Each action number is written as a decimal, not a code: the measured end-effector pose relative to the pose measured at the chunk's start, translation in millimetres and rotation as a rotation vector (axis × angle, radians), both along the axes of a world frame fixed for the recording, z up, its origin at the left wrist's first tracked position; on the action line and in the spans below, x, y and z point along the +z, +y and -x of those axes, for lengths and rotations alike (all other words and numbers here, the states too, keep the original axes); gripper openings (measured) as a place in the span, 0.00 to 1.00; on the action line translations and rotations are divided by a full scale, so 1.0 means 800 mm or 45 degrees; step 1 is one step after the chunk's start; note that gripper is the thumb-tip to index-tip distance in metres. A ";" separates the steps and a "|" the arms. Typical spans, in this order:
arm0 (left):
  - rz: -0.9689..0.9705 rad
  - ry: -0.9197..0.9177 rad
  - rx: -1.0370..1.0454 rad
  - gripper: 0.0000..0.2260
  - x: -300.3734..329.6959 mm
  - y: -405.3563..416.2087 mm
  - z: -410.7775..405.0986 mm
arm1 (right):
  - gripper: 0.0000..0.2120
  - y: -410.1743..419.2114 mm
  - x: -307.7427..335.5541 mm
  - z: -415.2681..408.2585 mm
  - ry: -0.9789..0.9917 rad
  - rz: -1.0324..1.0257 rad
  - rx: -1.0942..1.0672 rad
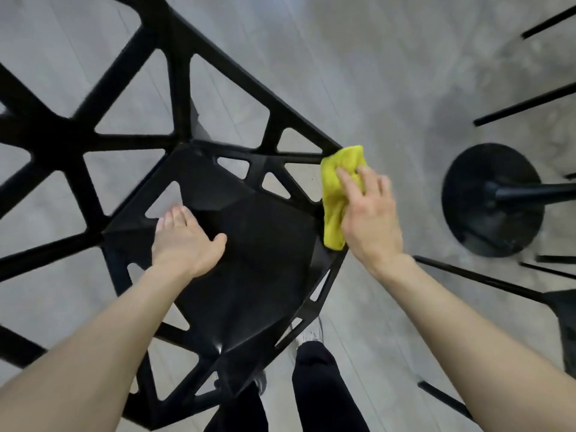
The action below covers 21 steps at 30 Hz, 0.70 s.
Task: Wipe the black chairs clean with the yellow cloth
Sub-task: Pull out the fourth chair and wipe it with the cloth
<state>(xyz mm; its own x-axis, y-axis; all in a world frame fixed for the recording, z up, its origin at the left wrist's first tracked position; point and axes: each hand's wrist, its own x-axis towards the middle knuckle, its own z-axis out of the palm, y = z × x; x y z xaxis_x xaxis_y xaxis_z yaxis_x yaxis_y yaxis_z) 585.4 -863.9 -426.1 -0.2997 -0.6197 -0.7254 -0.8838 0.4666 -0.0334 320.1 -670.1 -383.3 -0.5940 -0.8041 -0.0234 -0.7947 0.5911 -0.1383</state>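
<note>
A black chair [258,244] with a faceted seat and triangular cut-outs fills the left and middle of the head view. My left hand [184,241] lies flat on the seat's left part, fingers straight. My right hand [371,213] presses a crumpled yellow cloth [335,194] against the chair's right edge, where the seat meets the open-frame back. Its fingers are spread over the cloth, which hangs down over the rim.
A round black table base [473,219] with its post stands on the grey floor at the right. Thin black legs of other furniture [480,279] cross the right side. My dark trouser legs and shoes [314,369] show below the chair.
</note>
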 end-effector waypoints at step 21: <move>-0.199 -0.014 -0.003 0.34 0.031 -0.040 -0.009 | 0.29 -0.094 -0.029 -0.083 -0.227 -0.089 0.231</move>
